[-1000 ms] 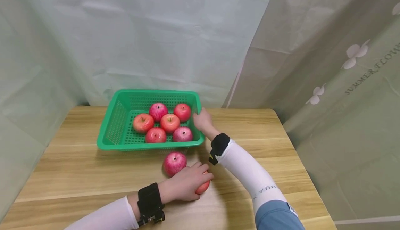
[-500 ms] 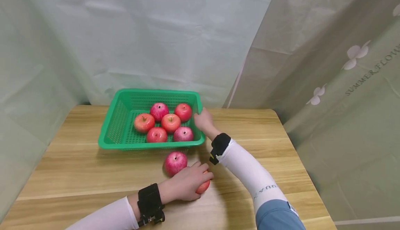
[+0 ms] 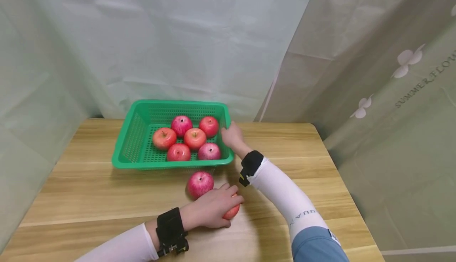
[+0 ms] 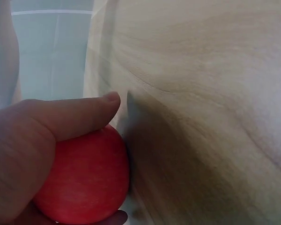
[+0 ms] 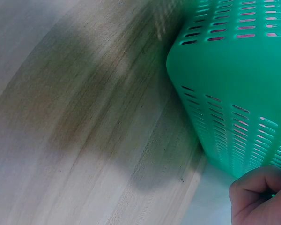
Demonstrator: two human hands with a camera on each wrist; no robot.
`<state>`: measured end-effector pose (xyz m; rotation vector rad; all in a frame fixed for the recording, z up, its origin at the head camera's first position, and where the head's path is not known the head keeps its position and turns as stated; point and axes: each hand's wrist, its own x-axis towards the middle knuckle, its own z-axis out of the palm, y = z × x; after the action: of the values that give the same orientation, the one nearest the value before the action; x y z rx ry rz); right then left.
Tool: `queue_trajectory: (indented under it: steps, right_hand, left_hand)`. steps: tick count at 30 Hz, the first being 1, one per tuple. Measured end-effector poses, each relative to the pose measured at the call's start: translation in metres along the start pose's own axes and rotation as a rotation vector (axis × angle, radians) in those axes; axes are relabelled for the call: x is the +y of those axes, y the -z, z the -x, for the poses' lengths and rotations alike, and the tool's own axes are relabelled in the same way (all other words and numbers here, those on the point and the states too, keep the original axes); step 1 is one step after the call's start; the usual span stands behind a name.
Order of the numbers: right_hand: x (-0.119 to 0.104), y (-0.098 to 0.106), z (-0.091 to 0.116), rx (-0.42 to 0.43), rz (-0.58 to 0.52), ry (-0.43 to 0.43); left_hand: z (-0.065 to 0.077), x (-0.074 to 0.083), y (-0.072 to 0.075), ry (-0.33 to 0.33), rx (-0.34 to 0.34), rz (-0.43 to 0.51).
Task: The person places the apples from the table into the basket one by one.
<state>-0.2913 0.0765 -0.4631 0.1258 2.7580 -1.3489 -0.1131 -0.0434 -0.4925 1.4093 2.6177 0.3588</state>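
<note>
My left hand grips a red apple on the wooden table, in front of the basket. In the left wrist view the thumb lies along one side of that apple and fingertips show under it. A darker pink-red apple sits just beyond the left hand. My right hand holds the right rim of a green plastic basket; the right wrist view shows its curled fingers at the slotted wall. Several apples, among them an orange-red apple, lie inside the basket.
The wooden table reaches back to a pale curtain. Another curtain, with printed flowers and lettering, hangs along the right side. Inside the basket, bare mesh floor shows at the left.
Both hands keep their places on the apple and the basket rim. The view has only shifted very slightly.
</note>
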Motion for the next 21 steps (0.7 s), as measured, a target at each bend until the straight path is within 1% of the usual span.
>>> queue_trajectory:
  steps: [4, 12, 17, 21]
  right_hand:
    - [0.000, 0.000, -0.001, 0.004, -0.003, 0.012]
    - [0.002, 0.000, -0.002, -0.007, -0.006, 0.000]
    - [0.001, 0.000, -0.002, 0.003, -0.007, 0.001]
    - [0.001, 0.000, -0.001, -0.003, -0.010, -0.003]
  left_hand:
    - [0.000, 0.001, 0.001, -0.009, -0.007, -0.002]
    - [0.000, 0.000, 0.002, -0.005, -0.021, 0.010]
    - [0.000, 0.000, 0.008, 0.002, -0.017, 0.056]
    - [0.001, 0.001, 0.015, -0.013, 0.005, 0.068]
